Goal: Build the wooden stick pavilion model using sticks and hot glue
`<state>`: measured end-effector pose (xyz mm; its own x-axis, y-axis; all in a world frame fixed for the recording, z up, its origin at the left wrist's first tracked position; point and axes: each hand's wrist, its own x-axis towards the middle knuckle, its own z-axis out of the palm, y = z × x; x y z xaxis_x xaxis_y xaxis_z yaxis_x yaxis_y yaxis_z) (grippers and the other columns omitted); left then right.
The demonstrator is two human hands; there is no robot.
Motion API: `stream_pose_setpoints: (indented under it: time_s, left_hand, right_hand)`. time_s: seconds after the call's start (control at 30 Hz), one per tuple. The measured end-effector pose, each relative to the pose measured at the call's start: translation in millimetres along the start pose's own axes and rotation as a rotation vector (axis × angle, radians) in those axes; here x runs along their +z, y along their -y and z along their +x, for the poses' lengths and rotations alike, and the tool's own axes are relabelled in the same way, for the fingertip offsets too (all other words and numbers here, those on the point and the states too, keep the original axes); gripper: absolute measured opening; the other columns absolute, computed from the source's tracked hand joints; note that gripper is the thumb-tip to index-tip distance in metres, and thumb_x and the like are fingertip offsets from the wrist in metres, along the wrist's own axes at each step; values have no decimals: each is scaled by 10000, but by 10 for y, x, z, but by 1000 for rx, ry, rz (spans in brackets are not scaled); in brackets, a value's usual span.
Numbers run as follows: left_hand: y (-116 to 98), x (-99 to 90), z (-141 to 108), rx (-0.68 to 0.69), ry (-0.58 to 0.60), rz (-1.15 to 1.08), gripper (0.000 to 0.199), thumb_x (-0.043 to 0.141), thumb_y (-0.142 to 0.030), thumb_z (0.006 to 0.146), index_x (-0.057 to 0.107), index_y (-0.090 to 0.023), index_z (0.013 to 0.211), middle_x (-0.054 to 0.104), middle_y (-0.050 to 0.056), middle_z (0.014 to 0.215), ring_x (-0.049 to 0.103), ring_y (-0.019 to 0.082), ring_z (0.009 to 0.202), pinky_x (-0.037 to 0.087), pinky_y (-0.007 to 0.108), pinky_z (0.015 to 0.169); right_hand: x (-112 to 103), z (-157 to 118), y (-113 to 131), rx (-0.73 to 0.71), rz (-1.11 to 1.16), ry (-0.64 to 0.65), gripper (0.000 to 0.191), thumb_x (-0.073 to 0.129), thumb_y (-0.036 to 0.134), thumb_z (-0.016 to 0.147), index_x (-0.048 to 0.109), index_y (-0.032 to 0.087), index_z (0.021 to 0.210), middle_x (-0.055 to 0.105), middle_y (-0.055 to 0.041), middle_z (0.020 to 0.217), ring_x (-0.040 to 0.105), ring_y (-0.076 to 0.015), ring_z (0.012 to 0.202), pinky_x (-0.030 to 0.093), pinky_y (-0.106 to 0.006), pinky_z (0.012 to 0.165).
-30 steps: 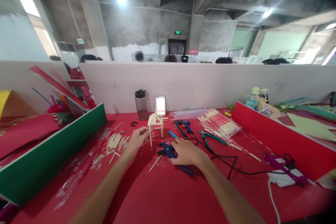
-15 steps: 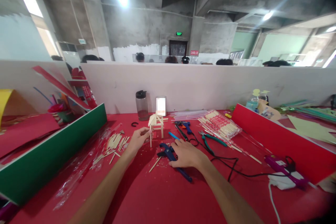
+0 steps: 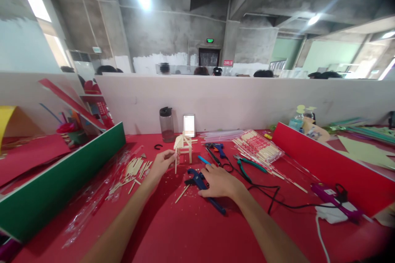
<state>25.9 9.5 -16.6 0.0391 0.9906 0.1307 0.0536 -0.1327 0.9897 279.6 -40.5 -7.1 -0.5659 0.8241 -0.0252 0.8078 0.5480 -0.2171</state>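
Observation:
A small frame of wooden sticks stands upright on the red table, a slatted top on its left side. My left hand is closed, pinching the frame's near left leg between thumb and fingertips. Palm down, my right hand rests over a dark blue hand cutter, its fingers stretched forward and thumb apart. The palm covers part of the cutter's handles. Just beyond those fingertips is a bright blue pen-like stick. A single loose stick lies beside the cutter's jaws.
Cut sticks lie on the left. A blue glue gun, green-handled pliers and packaged sticks lie to the right, near a black cable. A bottle and a phone stand at the back. Green and red dividers flank the table.
My left hand and the pinched leg have shifted very slightly left. The right hand and the cutter stay practically where they were.

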Motion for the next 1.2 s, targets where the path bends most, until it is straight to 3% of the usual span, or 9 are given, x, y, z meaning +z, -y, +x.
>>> stream_pose_setpoints:
  time_s: [0.3, 0.43, 0.57, 0.87, 0.97, 1.1, 1.2]
  left_hand:
    - [-10, 5, 0, 11, 10, 29, 496, 753, -622, 635, 666, -162, 796, 631, 35, 759, 597, 187, 730, 518, 300, 728]
    - [9, -11, 17, 15, 16, 47, 482, 743, -614, 658, 672, -164, 814, 647, 41, 771, 610, 191, 737, 512, 290, 708]
    - [37, -20, 33, 17, 21, 45, 457, 741, -595, 675, 671, -168, 823, 653, 36, 773, 612, 184, 732, 510, 283, 704]
    - [41, -28, 42, 0, 28, 32, 470, 749, -607, 663, 663, -171, 816, 652, 33, 756, 615, 188, 726, 503, 285, 697]
    - [37, -28, 42, 7, 22, 33, 466, 748, -604, 663, 671, -171, 817, 658, 39, 757, 615, 187, 724, 498, 276, 679]
    - [28, -22, 43, 13, 18, 40, 487, 743, -625, 652, 679, -168, 808, 675, 53, 760, 622, 192, 718, 500, 276, 662]
    - [23, -21, 48, 5, 6, 48, 515, 752, -642, 626, 683, -167, 813, 688, 59, 776, 635, 203, 732, 504, 282, 665]
  right_hand:
    - [-68, -21, -37, -2, 20, -33, 729, 584, 738, 778, 606, 173, 1238, 554, -193, 1344, 505, -381, 1256, 406, -455, 1012]
    - [-148, 38, -160, 108, 31, -233, 415, 439, 496, 977, 627, 187, 1181, 635, -142, 1211, 583, -269, 1146, 428, -350, 947]
    - [-102, 163, -332, 230, 25, -343, 233, 455, 262, 975, 656, 211, 1081, 696, -83, 1088, 637, -212, 1031, 441, -289, 866]
    - [138, 408, -425, 311, -95, -272, 183, 601, 336, 915, 667, 222, 1041, 723, -69, 986, 650, -220, 991, 474, -268, 799]
    - [168, 440, -420, 288, -118, -263, 208, 573, 247, 919, 650, 190, 1104, 700, -101, 1024, 622, -234, 1027, 470, -292, 852]
    - [169, 474, -413, 253, -29, -338, 295, 479, 74, 891, 609, 133, 1149, 615, -150, 1143, 593, -233, 1048, 440, -314, 915]
    - [170, 496, -392, 258, 110, -427, 273, 409, 75, 916, 557, 137, 1136, 577, -142, 1168, 593, -214, 1043, 439, -294, 887]
